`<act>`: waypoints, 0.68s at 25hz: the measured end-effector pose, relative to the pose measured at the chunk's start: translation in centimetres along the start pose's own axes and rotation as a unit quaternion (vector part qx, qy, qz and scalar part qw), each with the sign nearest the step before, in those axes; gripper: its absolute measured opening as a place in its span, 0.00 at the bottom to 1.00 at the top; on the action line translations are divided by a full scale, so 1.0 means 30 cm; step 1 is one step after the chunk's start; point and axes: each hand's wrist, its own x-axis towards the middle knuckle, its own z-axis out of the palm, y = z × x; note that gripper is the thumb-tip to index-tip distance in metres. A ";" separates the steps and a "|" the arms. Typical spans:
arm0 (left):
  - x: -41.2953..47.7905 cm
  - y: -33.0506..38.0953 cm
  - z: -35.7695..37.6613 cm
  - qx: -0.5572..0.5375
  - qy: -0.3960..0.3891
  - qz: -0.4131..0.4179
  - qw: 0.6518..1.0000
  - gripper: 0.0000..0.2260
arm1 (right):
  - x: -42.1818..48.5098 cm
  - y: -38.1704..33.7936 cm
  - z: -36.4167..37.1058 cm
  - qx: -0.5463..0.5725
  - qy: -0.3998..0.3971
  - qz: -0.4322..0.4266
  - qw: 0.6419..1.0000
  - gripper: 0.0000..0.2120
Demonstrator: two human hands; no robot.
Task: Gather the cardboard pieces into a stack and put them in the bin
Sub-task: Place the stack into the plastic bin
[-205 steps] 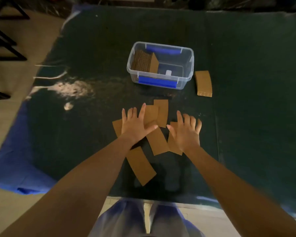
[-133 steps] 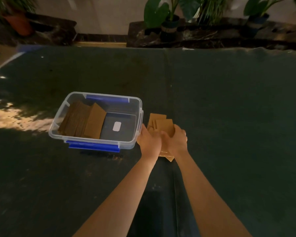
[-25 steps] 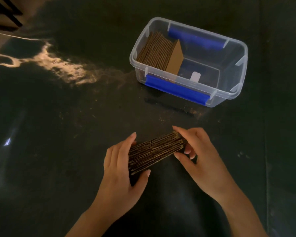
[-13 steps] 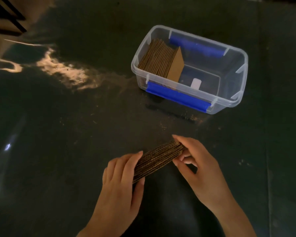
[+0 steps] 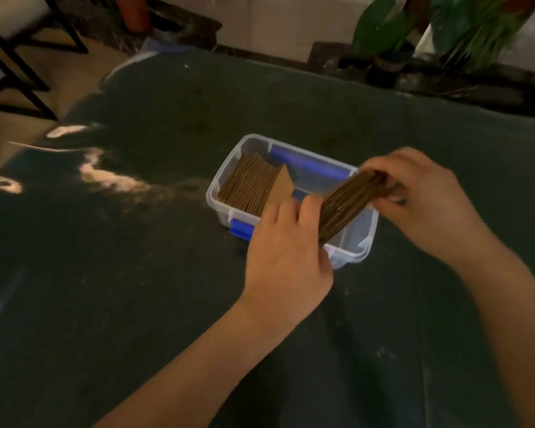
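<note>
Both hands hold a stack of brown cardboard pieces on edge, tilted, over the right half of the clear plastic bin. My left hand grips the stack's near end. My right hand pinches its far end above the bin's right rim. Inside the bin's left half, an earlier batch of cardboard pieces leans upright. The bin has blue latches at front and back and stands on the dark green table cover.
Potted plants line a ledge beyond the table's far edge. Black chair legs stand on the floor at the far left. A pale light patch lies on the cover left of the bin.
Both hands have lifted the stack off the table and carried it forward over the bin's right half. My head has tilted up, bringing the plants and wall into view.
</note>
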 end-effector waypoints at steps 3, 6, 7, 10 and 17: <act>0.178 0.030 0.099 0.021 -0.065 -0.025 0.997 0.27 | 0.161 0.130 0.016 -0.021 -0.100 0.042 0.994 0.15; 0.262 0.013 0.199 0.066 -0.143 -0.058 0.986 0.26 | 0.222 0.214 0.114 -0.056 -0.145 0.034 0.987 0.09; 0.267 0.007 0.228 0.076 -0.171 -0.069 0.980 0.24 | 0.224 0.227 0.150 -0.081 -0.155 0.017 0.984 0.06; 0.260 0.002 0.298 0.109 -0.250 -0.100 0.957 0.21 | 0.213 0.233 0.243 -0.190 -0.194 -0.034 0.962 0.06; 0.266 -0.002 0.321 0.078 -0.336 -0.080 0.935 0.23 | 0.238 0.216 0.197 -0.248 -0.329 -0.044 0.910 0.03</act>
